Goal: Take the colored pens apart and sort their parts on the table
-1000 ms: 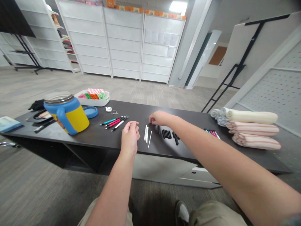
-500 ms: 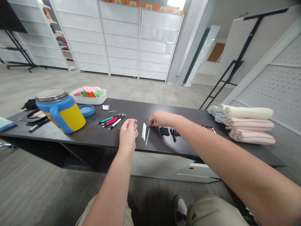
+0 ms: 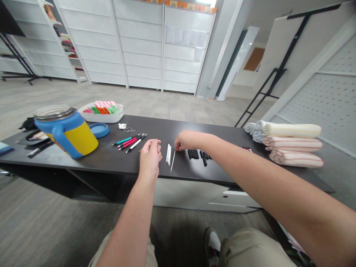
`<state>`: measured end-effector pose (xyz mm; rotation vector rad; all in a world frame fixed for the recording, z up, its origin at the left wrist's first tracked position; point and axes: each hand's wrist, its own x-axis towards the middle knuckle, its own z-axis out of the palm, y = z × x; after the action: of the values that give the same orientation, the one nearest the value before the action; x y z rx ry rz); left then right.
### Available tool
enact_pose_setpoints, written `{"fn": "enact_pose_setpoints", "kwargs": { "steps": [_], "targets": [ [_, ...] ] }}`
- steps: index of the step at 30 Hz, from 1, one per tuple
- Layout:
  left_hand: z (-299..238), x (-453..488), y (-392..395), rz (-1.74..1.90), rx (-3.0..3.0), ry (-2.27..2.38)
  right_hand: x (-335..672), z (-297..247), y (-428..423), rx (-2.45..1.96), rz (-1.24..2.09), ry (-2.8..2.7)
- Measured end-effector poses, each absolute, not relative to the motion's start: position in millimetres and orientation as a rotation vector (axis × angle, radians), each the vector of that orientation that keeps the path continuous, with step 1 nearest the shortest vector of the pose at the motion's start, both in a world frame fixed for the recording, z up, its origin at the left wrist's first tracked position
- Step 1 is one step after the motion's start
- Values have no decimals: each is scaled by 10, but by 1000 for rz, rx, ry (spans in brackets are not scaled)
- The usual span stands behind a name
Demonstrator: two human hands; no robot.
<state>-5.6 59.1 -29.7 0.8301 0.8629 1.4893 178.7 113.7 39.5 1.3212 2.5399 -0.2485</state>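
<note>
My left hand (image 3: 150,154) is closed above the dark tabletop, its fingers curled together; what is in them, if anything, is hidden. My right hand (image 3: 185,141) reaches down with thumb and fingers pinched at some small dark pieces (image 3: 182,152), too small to name. Between the hands lies a row of thin white pen refills (image 3: 168,155), with a single refill (image 3: 172,161) set apart. Right of these are short black tubes (image 3: 193,154) in a row and more black pen parts (image 3: 205,158), partly behind my right forearm. Several pens (image 3: 130,142) in teal, pink and white rest left of my left hand.
A blue and yellow mug (image 3: 69,133) stands at the left by a blue lid (image 3: 99,129). Behind is a white basket (image 3: 108,118) of colourful packets. A white cord (image 3: 122,126) lies nearby. Rolled towels (image 3: 294,142) are stacked on the table's right end.
The view has shifted slightly. Both hands hold nearly the same poses, with the right fingers still at the small dark pieces.
</note>
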Motion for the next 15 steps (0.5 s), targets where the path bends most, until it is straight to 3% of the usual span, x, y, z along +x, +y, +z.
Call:
{"fn": "enact_pose_setpoints", "kwargs": {
  "steps": [15],
  "targets": [
    [-289,-41,594,1487,835,869,1730,459,1026,1256,-227,2528]
  ]
}}
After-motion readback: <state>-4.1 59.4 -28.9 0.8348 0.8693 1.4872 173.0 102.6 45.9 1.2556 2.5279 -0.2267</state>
